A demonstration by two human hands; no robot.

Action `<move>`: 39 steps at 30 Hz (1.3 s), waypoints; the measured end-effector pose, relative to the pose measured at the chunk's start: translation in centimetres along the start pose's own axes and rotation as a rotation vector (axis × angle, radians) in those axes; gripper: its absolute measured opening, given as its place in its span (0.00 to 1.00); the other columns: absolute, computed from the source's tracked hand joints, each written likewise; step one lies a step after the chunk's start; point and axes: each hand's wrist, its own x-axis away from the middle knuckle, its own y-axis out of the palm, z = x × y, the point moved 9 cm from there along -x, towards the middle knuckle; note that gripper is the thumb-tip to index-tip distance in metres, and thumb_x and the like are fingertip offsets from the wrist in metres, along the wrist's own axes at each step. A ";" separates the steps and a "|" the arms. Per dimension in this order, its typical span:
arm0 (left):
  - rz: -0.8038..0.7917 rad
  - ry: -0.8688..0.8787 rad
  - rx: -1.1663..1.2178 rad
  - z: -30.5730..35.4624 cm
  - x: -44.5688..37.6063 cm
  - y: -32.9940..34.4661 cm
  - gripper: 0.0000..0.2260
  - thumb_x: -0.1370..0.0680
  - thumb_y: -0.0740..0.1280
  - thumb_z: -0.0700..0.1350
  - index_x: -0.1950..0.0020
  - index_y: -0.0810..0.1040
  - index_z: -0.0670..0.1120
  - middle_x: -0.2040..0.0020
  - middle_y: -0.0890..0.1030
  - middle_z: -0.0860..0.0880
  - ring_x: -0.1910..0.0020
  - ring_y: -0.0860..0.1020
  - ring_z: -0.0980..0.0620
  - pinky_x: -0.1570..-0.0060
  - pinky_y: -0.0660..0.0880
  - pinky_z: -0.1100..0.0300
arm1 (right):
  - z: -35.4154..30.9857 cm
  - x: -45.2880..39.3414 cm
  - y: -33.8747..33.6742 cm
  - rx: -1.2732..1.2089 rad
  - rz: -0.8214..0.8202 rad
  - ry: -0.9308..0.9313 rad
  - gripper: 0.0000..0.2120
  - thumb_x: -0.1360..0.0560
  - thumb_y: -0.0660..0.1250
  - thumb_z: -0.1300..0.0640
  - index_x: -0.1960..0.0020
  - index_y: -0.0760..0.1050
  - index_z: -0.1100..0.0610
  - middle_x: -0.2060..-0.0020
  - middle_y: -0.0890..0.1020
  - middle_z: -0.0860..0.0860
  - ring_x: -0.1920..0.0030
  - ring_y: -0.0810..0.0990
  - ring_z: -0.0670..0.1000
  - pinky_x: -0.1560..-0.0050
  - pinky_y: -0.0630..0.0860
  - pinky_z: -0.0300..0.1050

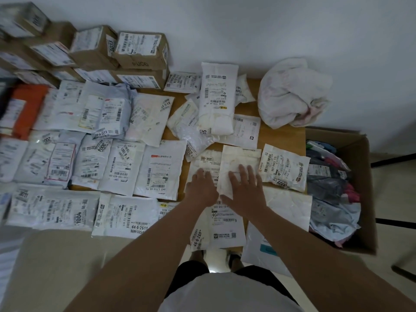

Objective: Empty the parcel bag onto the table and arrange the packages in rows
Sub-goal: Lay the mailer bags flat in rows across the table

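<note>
Most packages (144, 170) already lie in rows across the worktop (270, 136); we press both hands, left hand (201, 184) and right hand (244, 185), fingers flat, on a white mailer (238, 163) near the right edge, the emptied parcel bag (292, 93) crumpled at the far right corner, a loose pile (202, 122) left to sort.

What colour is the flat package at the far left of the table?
Orange, seen in the head view.

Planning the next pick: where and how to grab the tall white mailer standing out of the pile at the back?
Probably pinch the tall white mailer across its narrow width near the top end, coming from above. It lies flat, label up, atop the loose pile; its lower end overlaps other packets.
</note>
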 end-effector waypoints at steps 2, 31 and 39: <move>0.015 0.041 -0.015 -0.2 -0.1 -0.2 0.28 0.22 0.62 0.46 0.23 0.57 0.45 0.22 0.54 0.42 0.26 0.59 0.41 0.30 0.63 0.47 | -1.6 1.0 0.3 -0.018 0.048 -0.128 0.39 0.34 0.71 0.34 0.30 0.69 0.55 0.28 0.69 0.62 0.29 0.67 0.67 0.35 0.69 0.67; 0.167 -0.033 -0.062 -1.6 0.1 -0.6 0.27 0.24 0.61 0.47 0.26 0.60 0.40 0.25 0.58 0.38 0.27 0.61 0.40 0.29 0.61 0.49 | -1.0 1.9 2.4 -0.053 -0.005 -0.095 0.46 0.31 0.53 0.25 0.24 0.61 0.54 0.24 0.61 0.60 0.26 0.64 0.65 0.32 0.63 0.66; 0.430 -0.010 0.518 -1.8 -1.5 -8.3 0.24 0.24 0.63 0.41 0.28 0.64 0.44 0.31 0.66 0.41 0.33 0.66 0.42 0.37 0.67 0.50 | 1.2 -8.0 -7.9 -1.092 0.287 0.412 0.40 0.26 0.69 0.41 0.23 0.55 0.56 0.29 0.66 0.58 0.29 0.65 0.58 0.33 0.66 0.56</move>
